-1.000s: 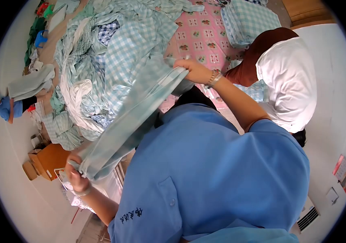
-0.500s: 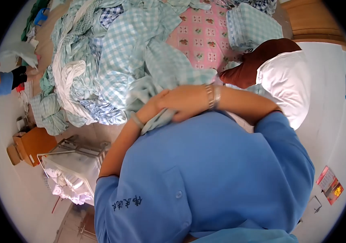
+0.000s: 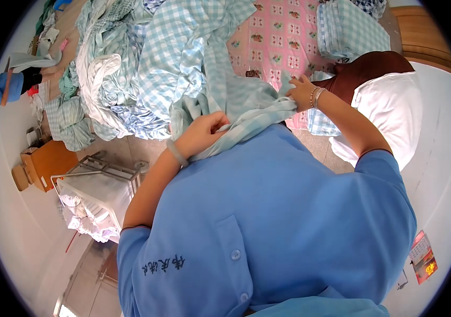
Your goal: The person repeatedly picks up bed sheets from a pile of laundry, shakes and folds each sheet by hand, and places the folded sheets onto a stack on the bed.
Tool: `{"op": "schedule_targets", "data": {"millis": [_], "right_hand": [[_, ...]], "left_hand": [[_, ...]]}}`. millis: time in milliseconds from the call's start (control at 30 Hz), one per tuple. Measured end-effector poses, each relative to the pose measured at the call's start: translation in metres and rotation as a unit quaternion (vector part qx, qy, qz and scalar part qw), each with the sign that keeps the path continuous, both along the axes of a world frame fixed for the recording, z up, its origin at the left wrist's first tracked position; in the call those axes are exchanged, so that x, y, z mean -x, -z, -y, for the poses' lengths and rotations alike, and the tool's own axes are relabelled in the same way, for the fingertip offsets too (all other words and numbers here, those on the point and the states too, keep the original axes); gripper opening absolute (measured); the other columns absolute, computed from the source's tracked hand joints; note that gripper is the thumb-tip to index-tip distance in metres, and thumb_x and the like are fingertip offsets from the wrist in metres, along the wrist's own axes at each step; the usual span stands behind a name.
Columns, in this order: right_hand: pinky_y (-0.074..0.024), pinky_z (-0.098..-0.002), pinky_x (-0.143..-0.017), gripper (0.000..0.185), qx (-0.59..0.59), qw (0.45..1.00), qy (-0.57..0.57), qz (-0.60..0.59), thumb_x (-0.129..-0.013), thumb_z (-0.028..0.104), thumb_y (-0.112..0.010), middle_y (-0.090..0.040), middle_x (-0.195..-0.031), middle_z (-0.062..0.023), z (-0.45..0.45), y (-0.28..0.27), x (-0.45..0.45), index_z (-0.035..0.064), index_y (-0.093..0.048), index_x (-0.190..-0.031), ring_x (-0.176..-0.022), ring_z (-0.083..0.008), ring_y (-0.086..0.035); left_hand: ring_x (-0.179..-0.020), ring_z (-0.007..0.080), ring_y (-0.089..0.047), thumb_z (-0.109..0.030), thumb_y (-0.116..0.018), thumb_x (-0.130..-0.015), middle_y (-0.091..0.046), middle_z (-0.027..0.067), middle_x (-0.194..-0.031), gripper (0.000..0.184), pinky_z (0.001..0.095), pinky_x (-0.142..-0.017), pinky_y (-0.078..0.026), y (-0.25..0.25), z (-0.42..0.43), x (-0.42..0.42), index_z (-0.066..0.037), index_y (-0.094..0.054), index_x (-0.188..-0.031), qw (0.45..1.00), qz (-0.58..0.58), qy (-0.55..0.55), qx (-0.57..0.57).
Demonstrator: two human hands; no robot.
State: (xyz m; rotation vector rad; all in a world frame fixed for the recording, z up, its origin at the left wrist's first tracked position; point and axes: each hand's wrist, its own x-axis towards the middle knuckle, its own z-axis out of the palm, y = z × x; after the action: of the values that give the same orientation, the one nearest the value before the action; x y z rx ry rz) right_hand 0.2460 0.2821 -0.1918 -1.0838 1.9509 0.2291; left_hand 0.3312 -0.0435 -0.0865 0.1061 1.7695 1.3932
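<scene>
A pale green-and-white checked cloth [image 3: 257, 122] is gathered in front of my chest, with its far part lying over the table edge. My left hand [image 3: 203, 133] is closed on it at the left, fingers curled into the folds. At the right end, my right hand [image 3: 301, 95] pinches the same cloth, thumb and fingers around its edge. The hands are apart, and the cloth runs slack between them. Just beyond my left hand lies a large heap of checked sheets [image 3: 170, 58].
A pink patterned table cover [image 3: 268, 45] shows ahead. Folded checked sheets [image 3: 355, 29] are stacked at the right, near a brown and white bundle [image 3: 386, 108]. A wheeled cart [image 3: 101, 182] holding laundry stands at left. Another person [image 3: 9, 87] is at far left.
My hands were together over the cloth; now my right hand has moved right and holds its end. The cloth has been drawn out sideways between them.
</scene>
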Motion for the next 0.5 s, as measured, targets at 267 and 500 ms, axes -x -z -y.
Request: {"op": "schedule_targets", "data": {"millis": [267,500], "right_hand": [[-0.0229,-0.0528,-0.093,0.026,-0.046,0.981,0.179,-0.057,-0.071,0.029,-0.054,-0.041,-0.124,0.001,-0.062,0.111,0.002,0.026,-0.062,-0.095,-0.123,-0.023,-0.024],[-0.0426,-0.0397,-0.071,0.014,0.095,0.843,0.529,-0.021,-0.08,0.018,-0.045,-0.06,-0.084,-0.0127,-0.129,0.214,-0.022,0.0109,-0.053,-0.091,-0.077,-0.0299,-0.058]], "left_hand": [[-0.067,0.0031,-0.043,-0.004,-0.056,-0.077,-0.05,-0.0027,-0.076,0.011,0.0172,-0.059,-0.037,0.001,0.014,-0.021,-0.002,-0.052,-0.087,0.996,0.044,-0.073,0.01],[-0.076,0.003,-0.045,-0.006,-0.055,-0.08,-0.05,-0.0029,-0.083,0.012,0.0171,-0.069,-0.039,-0.013,0.017,-0.026,-0.002,-0.05,-0.09,0.987,0.112,-0.119,-0.006]]}}
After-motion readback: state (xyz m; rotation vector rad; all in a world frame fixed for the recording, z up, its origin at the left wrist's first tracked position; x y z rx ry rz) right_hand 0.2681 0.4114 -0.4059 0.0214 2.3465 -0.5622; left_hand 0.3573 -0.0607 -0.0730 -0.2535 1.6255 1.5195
